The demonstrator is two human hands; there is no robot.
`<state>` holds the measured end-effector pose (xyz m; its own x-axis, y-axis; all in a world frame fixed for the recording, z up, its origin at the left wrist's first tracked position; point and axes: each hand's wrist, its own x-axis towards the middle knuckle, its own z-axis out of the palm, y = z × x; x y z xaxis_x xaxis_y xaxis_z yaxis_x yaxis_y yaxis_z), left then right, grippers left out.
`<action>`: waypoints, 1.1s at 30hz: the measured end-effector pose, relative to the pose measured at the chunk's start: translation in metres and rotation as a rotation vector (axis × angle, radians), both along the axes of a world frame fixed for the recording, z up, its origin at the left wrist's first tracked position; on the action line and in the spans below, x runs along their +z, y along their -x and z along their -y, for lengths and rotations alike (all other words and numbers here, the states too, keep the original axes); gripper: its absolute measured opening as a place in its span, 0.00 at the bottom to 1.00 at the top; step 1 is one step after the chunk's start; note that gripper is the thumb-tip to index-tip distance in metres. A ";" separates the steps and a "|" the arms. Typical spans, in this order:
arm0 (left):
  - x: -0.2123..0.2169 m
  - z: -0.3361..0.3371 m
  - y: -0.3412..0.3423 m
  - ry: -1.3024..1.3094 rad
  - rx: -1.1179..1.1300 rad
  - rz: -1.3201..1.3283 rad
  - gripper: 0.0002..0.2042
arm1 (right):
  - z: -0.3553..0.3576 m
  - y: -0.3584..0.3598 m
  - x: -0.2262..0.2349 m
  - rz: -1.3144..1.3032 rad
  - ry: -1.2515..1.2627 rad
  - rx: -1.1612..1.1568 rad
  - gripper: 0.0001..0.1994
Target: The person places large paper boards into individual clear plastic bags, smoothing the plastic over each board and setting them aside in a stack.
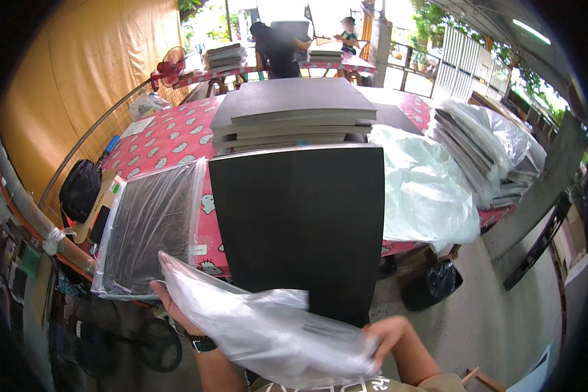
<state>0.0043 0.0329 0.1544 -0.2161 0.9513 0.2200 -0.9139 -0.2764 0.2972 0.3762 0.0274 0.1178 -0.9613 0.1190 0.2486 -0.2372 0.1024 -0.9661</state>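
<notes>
A transparent plastic bag (261, 326) is stretched between my two hands, low in front of my body. My left hand (173, 310), with a dark band and beads at the wrist, grips its upper left end; some of its fingers are hidden behind the plastic. At the bag's lower right end my right hand (389, 336) has its fingers closed on the film. Just beyond the bag, a large black panel (297, 228) leans over the table's near edge, against a stack of thick grey panels (300, 108). The bag covers part of the black panel's lower edge.
A plastic-wrapped dark panel (150, 225) lies left on the pink patterned table (170, 140). Right are crumpled pale plastic sheets (424, 189) and a pile of wrapped panels (470, 153). A black bin (431, 287) stands below. People work at a far table, near a red fan (171, 65).
</notes>
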 end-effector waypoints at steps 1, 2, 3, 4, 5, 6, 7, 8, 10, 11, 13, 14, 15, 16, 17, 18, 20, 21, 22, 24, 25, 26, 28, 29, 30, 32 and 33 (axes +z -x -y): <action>0.001 -0.001 -0.009 -0.010 -0.143 -0.033 0.24 | -0.001 -0.010 -0.001 -0.205 0.028 -0.098 0.13; -0.001 0.003 -0.011 0.022 -0.269 -0.143 0.23 | -0.004 -0.025 -0.007 -0.561 0.067 -0.517 0.12; -0.008 0.005 -0.021 0.024 -0.487 -0.264 0.22 | -0.007 -0.034 0.006 -0.676 0.300 -0.863 0.14; -0.022 0.011 -0.033 -0.054 -0.763 -0.391 0.21 | -0.010 -0.042 0.019 -0.783 0.510 -1.221 0.16; -0.042 0.017 -0.036 -0.160 -0.988 -0.516 0.20 | -0.025 -0.027 0.055 -1.013 0.761 -1.204 0.16; -0.064 0.019 -0.039 -0.285 -1.186 -0.582 0.19 | -0.031 -0.010 0.083 -1.234 0.999 -1.183 0.15; -0.077 0.014 -0.044 -0.383 -1.285 -0.569 0.18 | -0.029 -0.009 0.085 -1.176 0.929 -0.929 0.16; -0.086 0.012 -0.040 -0.370 -1.212 -0.499 0.17 | -0.030 -0.008 0.082 -1.099 0.852 -0.682 0.17; -0.083 0.009 -0.017 -0.169 -0.559 -0.497 0.15 | -0.039 -0.005 0.060 -0.894 0.726 -0.173 0.20; -0.072 0.006 0.007 -0.042 0.224 -1.100 0.14 | -0.035 -0.006 0.041 -0.558 0.641 -0.149 0.21; -0.038 -0.011 0.035 0.220 0.542 -0.888 0.13 | -0.020 -0.001 0.025 0.108 0.249 0.006 0.25; -0.019 -0.015 0.042 0.241 0.443 -0.412 0.12 | -0.019 0.004 0.025 0.264 0.229 0.032 0.24; -0.010 -0.020 0.046 0.216 0.325 -0.383 0.14 | -0.027 -0.010 0.033 0.095 0.158 -0.144 0.22; -0.003 -0.022 0.047 0.194 0.212 -0.358 0.17 | -0.041 -0.025 0.039 -0.079 0.089 -0.313 0.22; 0.003 -0.025 0.049 0.173 0.098 -0.332 0.20 | -0.053 -0.038 0.046 -0.132 0.294 -0.546 0.22; 0.012 -0.029 0.051 0.152 -0.012 -0.304 0.23 | -0.066 -0.049 0.053 -0.220 0.487 -0.777 0.23; 0.030 -0.071 0.069 0.015 -0.138 -0.852 0.25 | -0.099 -0.050 0.095 0.005 -0.032 -1.214 0.24; 0.042 -0.092 0.067 -0.050 -0.129 -1.067 0.25 | -0.120 -0.048 0.101 0.019 -0.181 -1.313 0.25; 0.057 -0.109 0.047 -0.078 -0.003 -1.166 0.25 | -0.144 -0.043 0.104 0.031 -0.337 -1.409 0.26; 0.062 -0.155 0.054 -0.003 0.379 -1.509 0.24 | -0.180 -0.028 0.121 0.390 -0.505 -1.618 0.24; 0.068 -0.172 0.047 0.065 0.509 -1.716 0.24 | -0.198 -0.027 0.117 0.415 -0.698 -1.670 0.24; 0.074 -0.187 0.035 0.138 0.643 -1.912 0.23 | -0.213 -0.030 0.111 0.444 -0.897 -1.719 0.23; 0.074 -0.197 0.037 0.142 0.876 -2.143 0.23 | -0.223 -0.029 0.104 0.568 -1.036 -1.657 0.23; 0.067 -0.195 0.040 0.049 0.958 -2.169 0.23 | -0.215 -0.026 0.105 0.540 -1.049 -1.664 0.24; 0.061 -0.192 0.045 -0.046 1.041 -2.190 0.23 | -0.205 -0.024 0.105 0.512 -1.064 -1.670 0.25; 0.066 -0.159 0.033 -0.180 1.196 -2.114 0.22 | -0.165 -0.024 0.112 0.413 -1.159 -1.670 0.28; 0.067 -0.138 0.028 -0.212 1.264 -2.078 0.22 | -0.150 -0.021 0.113 0.125 -1.197 -1.748 0.24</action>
<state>-0.0241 0.1713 0.2218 0.1072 0.5474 0.8300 0.9295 -0.3515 0.1117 0.3973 0.1775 0.2310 -0.0731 0.5607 0.8248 0.8084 0.5176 -0.2802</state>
